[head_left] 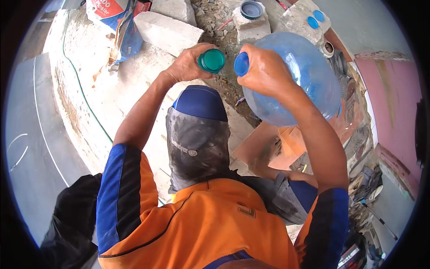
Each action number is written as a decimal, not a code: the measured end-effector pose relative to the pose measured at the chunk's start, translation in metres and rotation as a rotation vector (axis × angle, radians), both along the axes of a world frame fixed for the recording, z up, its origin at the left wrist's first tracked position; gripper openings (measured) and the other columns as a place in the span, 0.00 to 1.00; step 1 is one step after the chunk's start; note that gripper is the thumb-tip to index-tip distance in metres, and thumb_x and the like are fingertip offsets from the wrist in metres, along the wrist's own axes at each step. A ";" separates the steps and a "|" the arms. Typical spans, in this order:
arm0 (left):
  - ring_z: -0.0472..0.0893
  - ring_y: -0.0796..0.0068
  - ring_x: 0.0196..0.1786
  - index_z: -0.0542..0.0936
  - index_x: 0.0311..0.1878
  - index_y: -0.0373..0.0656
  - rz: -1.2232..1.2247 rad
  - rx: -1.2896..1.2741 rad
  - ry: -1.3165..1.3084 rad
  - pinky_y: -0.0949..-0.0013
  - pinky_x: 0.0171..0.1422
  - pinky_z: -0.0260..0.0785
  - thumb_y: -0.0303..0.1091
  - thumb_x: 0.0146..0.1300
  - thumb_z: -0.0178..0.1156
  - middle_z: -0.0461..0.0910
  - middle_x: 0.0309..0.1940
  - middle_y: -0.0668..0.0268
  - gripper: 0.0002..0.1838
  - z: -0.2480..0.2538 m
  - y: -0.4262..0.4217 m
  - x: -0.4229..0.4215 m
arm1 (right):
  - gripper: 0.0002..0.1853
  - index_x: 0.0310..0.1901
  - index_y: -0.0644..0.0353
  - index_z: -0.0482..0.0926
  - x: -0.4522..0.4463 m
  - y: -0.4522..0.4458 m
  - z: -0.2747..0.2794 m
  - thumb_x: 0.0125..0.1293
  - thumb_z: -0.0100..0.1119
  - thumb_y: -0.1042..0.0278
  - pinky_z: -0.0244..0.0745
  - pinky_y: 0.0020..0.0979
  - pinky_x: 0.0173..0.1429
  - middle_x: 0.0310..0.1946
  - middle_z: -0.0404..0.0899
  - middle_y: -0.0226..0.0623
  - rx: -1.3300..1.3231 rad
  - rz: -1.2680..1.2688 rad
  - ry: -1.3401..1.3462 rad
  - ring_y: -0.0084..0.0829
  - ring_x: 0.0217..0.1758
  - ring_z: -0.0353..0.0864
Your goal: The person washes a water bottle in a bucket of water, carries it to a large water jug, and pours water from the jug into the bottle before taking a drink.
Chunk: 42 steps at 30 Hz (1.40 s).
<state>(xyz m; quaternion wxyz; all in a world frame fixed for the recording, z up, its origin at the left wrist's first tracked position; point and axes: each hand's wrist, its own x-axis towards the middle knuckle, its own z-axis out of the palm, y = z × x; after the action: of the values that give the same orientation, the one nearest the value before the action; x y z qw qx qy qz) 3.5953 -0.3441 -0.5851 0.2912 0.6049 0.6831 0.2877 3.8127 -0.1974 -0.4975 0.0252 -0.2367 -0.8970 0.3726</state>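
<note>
My left hand (190, 63) is wrapped round a green-topped container (212, 61), its round green top facing the camera. To the right of it, my right hand (264, 71) grips the neck of a large clear blue water bottle (309, 80), beside its blue mouth or cap (242, 64). The green container and the bottle's neck are a short way apart, at nearly the same height in view. Whether the bottle's mouth is covered I cannot tell.
A torn plaster bag (127, 33) and pale blocks (168, 32) lie beyond my left hand. Another block holds a dark round lid (251, 10). Two blue caps (312, 22) sit at upper right. A green hose (80, 85) crosses the left side; orange-brown tiles (268, 145) lie below the bottle.
</note>
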 end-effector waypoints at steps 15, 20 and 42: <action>0.77 0.52 0.64 0.77 0.62 0.46 0.152 0.040 0.045 0.57 0.69 0.71 0.34 0.40 0.78 0.77 0.61 0.55 0.39 -0.031 -0.025 -0.001 | 0.14 0.42 0.66 0.76 -0.065 -0.038 -0.061 0.54 0.63 0.70 0.76 0.51 0.52 0.35 0.85 0.55 0.170 0.115 -0.135 0.53 0.42 0.86; 0.75 0.50 0.66 0.76 0.63 0.47 0.195 0.079 0.018 0.56 0.71 0.70 0.34 0.40 0.77 0.75 0.63 0.54 0.41 -0.044 -0.040 -0.004 | 0.13 0.42 0.66 0.76 -0.082 -0.046 -0.078 0.55 0.62 0.72 0.75 0.52 0.51 0.35 0.85 0.55 0.177 0.138 -0.179 0.53 0.42 0.86; 0.73 0.49 0.66 0.77 0.63 0.49 0.240 -0.018 0.206 0.51 0.73 0.62 0.49 0.44 0.76 0.75 0.61 0.54 0.40 -0.093 -0.090 -0.002 | 0.19 0.46 0.64 0.82 -0.108 -0.091 -0.122 0.56 0.67 0.61 0.68 0.50 0.66 0.43 0.87 0.51 0.076 0.260 -0.385 0.45 0.50 0.87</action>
<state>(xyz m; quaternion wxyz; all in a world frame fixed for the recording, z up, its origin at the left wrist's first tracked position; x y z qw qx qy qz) 3.5937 -0.4346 -0.6782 0.1884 0.5426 0.7793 0.2507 3.7051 -0.2883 -0.6198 -0.1857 -0.1847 -0.9215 0.2868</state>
